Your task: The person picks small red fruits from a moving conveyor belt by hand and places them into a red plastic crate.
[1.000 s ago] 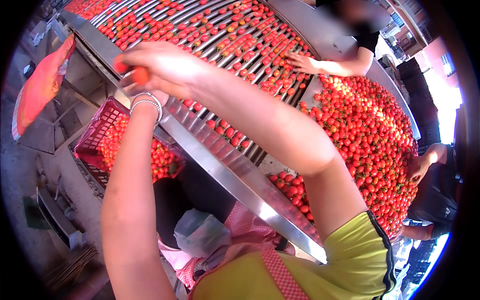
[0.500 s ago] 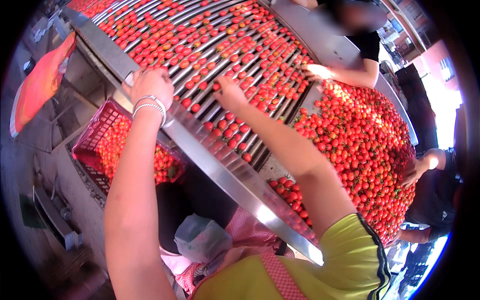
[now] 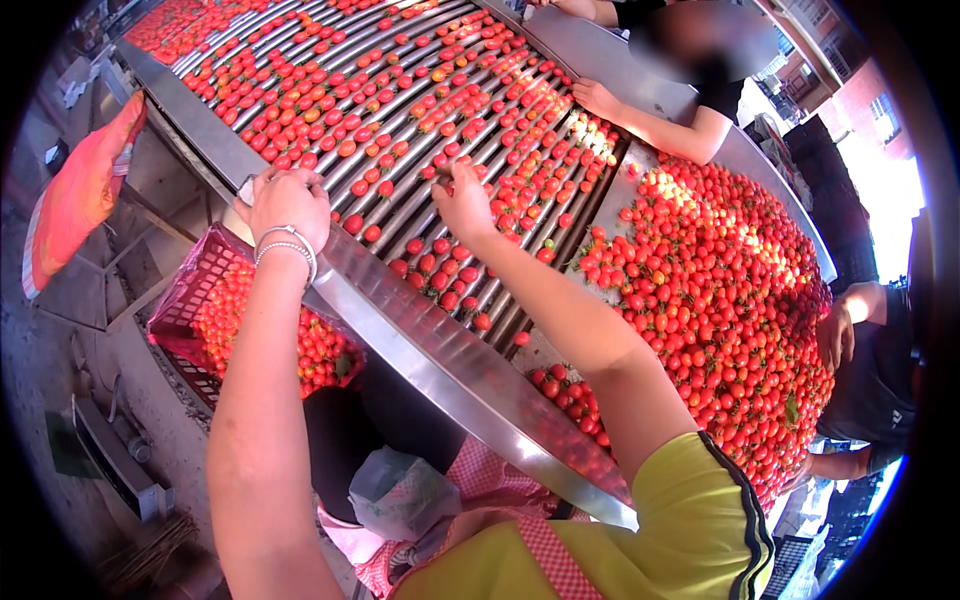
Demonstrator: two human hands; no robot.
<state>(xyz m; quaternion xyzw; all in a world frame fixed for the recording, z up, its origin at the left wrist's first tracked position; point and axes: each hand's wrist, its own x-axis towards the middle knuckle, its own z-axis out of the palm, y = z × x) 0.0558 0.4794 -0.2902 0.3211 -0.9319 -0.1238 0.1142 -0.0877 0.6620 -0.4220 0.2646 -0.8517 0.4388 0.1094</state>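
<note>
Red cherry tomatoes (image 3: pixel 300 120) lie in rows across a bed of metal rollers (image 3: pixel 400 215). My left hand (image 3: pixel 290 208), with bracelets at its wrist, is at the near metal rail (image 3: pixel 385 345). Its fingers are curled downward, and what they hold, if anything, is hidden. Over the middle of the rollers, my right hand (image 3: pixel 466 208) reaches down with thumb and fingers apart, close to several tomatoes. Red shows between these fingers, but I cannot tell whether they touch it.
A big heap of tomatoes (image 3: pixel 720 300) covers the right side. Below the rail at left stands a red crate (image 3: pixel 185 325) holding more tomatoes. An orange-red cloth or bag (image 3: pixel 85 200) hangs at far left. Across the rollers, a person rests a forearm (image 3: pixel 660 130); another person's hand (image 3: pixel 835 335) touches the heap.
My left hand has shifted slightly left and down. My right hand has turned more upright, its fingers spread wider. The person opposite has drawn their hand back from the tomatoes to the far edge.
</note>
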